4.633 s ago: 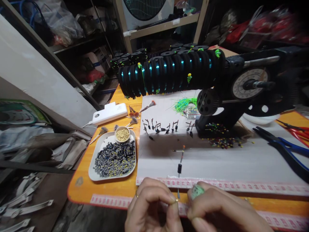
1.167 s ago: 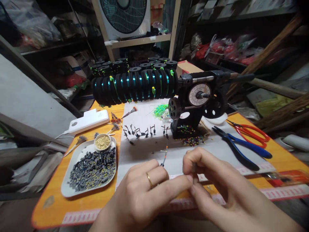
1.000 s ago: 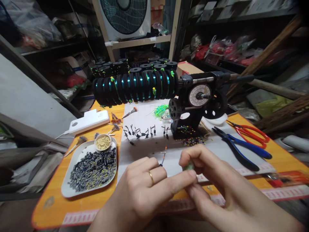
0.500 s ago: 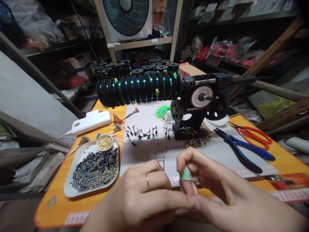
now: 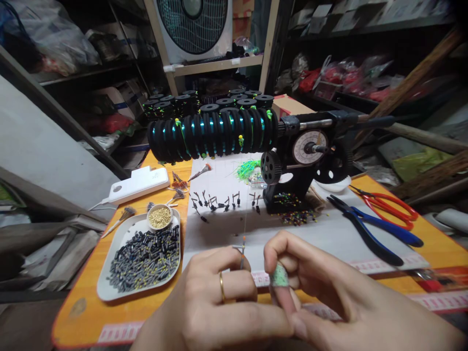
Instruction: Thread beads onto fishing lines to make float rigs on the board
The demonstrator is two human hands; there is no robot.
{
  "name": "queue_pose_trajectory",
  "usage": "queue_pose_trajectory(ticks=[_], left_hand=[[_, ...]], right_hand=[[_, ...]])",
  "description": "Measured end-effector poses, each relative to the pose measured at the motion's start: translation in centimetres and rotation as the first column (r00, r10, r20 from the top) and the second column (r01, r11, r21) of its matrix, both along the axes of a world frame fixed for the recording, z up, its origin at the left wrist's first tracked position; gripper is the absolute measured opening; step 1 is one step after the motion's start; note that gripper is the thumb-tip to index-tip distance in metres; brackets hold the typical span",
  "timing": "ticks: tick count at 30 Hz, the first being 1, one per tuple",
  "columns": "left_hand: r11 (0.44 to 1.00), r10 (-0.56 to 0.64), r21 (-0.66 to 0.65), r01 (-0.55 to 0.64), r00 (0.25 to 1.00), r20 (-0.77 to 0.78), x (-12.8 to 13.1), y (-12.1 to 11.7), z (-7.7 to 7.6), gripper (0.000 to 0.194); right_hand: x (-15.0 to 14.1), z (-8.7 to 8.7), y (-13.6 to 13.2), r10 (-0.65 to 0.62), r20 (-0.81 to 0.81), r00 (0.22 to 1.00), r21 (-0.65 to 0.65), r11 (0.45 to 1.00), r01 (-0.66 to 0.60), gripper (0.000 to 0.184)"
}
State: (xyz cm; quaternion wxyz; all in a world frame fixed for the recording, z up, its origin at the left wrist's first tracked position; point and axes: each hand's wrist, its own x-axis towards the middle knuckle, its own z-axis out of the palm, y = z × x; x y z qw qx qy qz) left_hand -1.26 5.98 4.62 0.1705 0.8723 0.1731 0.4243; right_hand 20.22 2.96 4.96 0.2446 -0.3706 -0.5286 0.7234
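My left hand [image 5: 219, 297], with a gold ring, is closed, its fingers curled and thumb side pressed against my right hand. My right hand [image 5: 310, 292] is pinched shut and has a green speckled wrap [image 5: 280, 276] on one finger. Whatever the touching fingertips grip is hidden. By the curled left index finger hangs a thin line [image 5: 245, 219] with a small beaded piece [image 5: 243, 248] in orange and grey. Above stands a black winding machine [image 5: 310, 146], bearing a row of black spools [image 5: 212, 135] with shiny blue-green line.
At left, a white tray [image 5: 102, 282] holds dark little tubes and a cup of gold beads [image 5: 160, 217]. Small black pieces [image 5: 214, 204] lie on white paper. Blue-handled pliers [image 5: 380, 229] and red-handled scissors [image 5: 393, 207] lie right. A power bank [image 5: 139, 185] sits left.
The beaded piece has shifted slightly left and down, nearer my left index finger. Both hands stay pressed together. The view has shifted a little.
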Motion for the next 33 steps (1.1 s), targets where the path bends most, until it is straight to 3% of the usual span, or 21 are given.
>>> queue_pose_trajectory(ticks=[2,8,11,13,15,17,19,21,24,29,31,33], left_hand=[[0.999,-0.037,-0.032,0.04,0.997,0.071,0.1,-0.3,-0.2,0.016],[0.948,-0.044,-0.294,0.125,0.963,0.266,0.9,-0.7,-1.5,0.016],[0.939,-0.004,-0.329,0.105,0.956,0.293,0.8,-0.8,-1.9,0.015],[0.92,0.045,-0.387,0.052,0.97,0.239,0.6,-0.9,-1.9,0.012],[0.899,0.07,-0.438,0.014,0.982,0.173,0.5,-0.8,-1.8,0.023],[0.915,0.09,-0.402,-0.026,0.986,0.14,0.5,-0.6,-1.5,0.037],[0.952,0.109,-0.298,-0.063,0.984,0.14,0.7,-0.3,-1.3,0.034],[0.971,0.125,-0.222,-0.091,0.982,0.145,0.9,-0.1,-1.2,0.019],[0.98,0.157,-0.139,-0.141,0.982,0.108,0.9,-0.2,-1.2,0.009],[0.959,0.279,0.058,-0.278,0.96,-0.007,0.9,-0.7,-0.4,0.014],[0.944,0.318,0.096,-0.315,0.948,-0.024,0.9,-0.8,-0.3,0.017],[0.939,0.34,0.046,-0.341,0.94,0.023,1.0,-0.9,-0.3,0.018]], right_hand=[[-0.3,0.2,0.1,-0.022,-0.031,0.999,-0.004,1.0,0.022,0.029],[-1.0,0.8,0.2,-0.129,-0.015,0.992,-0.061,0.99,0.128,0.029],[-0.9,0.7,-0.1,-0.163,0.005,0.987,-0.041,0.986,0.163,0.029],[-0.8,0.6,-0.3,-0.217,0.07,0.974,0.042,0.976,0.215,0.028],[-0.8,0.6,-0.5,-0.288,0.155,0.945,0.252,0.936,0.245,0.028],[-0.9,0.7,-0.5,-0.356,0.228,0.906,0.52,0.831,0.196,0.033],[-1.0,0.9,-0.6,-0.431,0.27,0.861,0.718,0.686,0.119,0.043],[-1.1,1.1,-0.6,-0.495,0.278,0.823,0.816,0.574,0.069,0.048],[-1.3,1.2,-0.5,-0.547,0.273,0.791,0.87,0.491,0.039,0.044],[-1.3,0.9,-0.5,-0.541,0.294,0.788,0.879,0.476,-0.001,0.04],[-1.2,0.7,-0.6,-0.533,0.267,0.803,0.856,0.514,0.058,0.039],[-1.5,0.5,-0.9,-0.555,0.186,0.811,0.813,0.55,0.19,0.038]])
